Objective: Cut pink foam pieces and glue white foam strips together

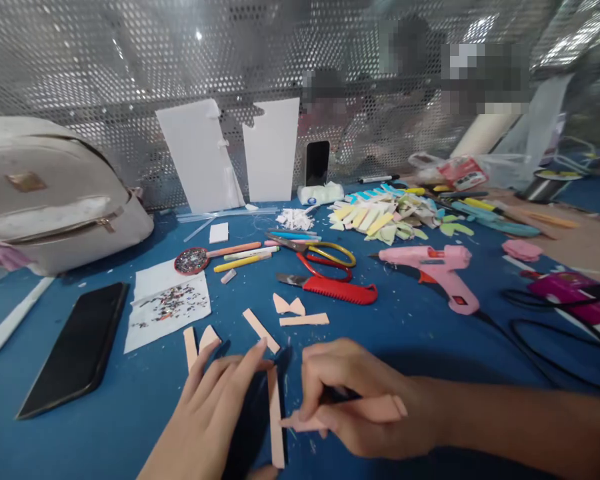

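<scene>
My left hand (207,407) steadies a narrow peach strip (275,413) on the blue table, a finger at its far end and the thumb at its near end. In my right hand (365,393) is a peach marker (380,409), gripped like a pen, its tip against the strip's right edge. Another peach strip (261,331) lies just beyond my left fingertips. Farther out are a third strip (304,320) and a notched peach scrap (289,305). Left of these, a short strip (190,349) and a small cut piece (209,337) are partly covered by my left hand.
A red craft knife (340,290), scissors (325,257) and a pink glue gun (439,267) lie beyond my hands. At left are a black phone (77,350), a glitter-strewn paper (167,307) and a backpack (55,200). Pale cut scraps (380,217) are heaped behind.
</scene>
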The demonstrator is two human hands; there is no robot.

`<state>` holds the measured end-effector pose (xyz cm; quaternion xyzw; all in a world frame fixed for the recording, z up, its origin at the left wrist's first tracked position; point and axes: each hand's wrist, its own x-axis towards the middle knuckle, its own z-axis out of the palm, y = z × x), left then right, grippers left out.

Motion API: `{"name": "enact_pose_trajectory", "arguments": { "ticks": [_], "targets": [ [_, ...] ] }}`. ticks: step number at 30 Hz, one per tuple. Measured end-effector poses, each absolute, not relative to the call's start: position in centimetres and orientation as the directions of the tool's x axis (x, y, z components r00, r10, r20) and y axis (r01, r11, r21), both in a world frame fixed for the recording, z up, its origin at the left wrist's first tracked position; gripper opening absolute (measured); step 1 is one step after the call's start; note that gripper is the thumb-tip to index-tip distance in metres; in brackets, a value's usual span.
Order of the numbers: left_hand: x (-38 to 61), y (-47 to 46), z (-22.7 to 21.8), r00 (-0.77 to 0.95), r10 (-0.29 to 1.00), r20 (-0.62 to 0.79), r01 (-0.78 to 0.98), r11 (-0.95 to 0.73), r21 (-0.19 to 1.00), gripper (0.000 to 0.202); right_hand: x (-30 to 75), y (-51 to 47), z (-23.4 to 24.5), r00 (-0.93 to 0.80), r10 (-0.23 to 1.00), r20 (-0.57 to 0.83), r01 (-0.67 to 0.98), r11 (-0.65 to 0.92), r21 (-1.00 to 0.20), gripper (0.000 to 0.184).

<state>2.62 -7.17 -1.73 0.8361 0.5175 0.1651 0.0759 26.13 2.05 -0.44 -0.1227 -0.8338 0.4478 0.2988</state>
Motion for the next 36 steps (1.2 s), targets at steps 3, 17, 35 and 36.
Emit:
{"name": "enact_pose_trajectory", "arguments": {
  "ticks": [3,17,35,36],
  "targets": [
    [2.2,-6.8,-2.0,0.397,0.903,0.162,0.846,-0.429,0.317,0.123,25.9,1.9,-0.3,-0.79,0.476,0.386,-0.005,0.625,-0.781,0.008],
    [1.5,-6.6,-2.8,0.407,0.896,0.178,0.842,-0.444,0.306,0.093,25.8,2.2,-1.4,-0.874,0.266,0.407,-0.108,0.71,-0.696,0.009],
    [1.7,-6.7,-2.9,0.389,0.906,0.166,0.838,-0.423,0.345,0.101,25.8,2.3,-1.0,-0.87,0.271,0.412,-0.078,0.75,-0.657,0.006],
    [1.7,-6.7,-3.0,0.386,0.908,0.164,0.84,-0.419,0.345,0.103,25.8,2.3,-0.9,-0.865,0.305,0.399,-0.041,0.748,-0.662,0.005]
  ]
}}
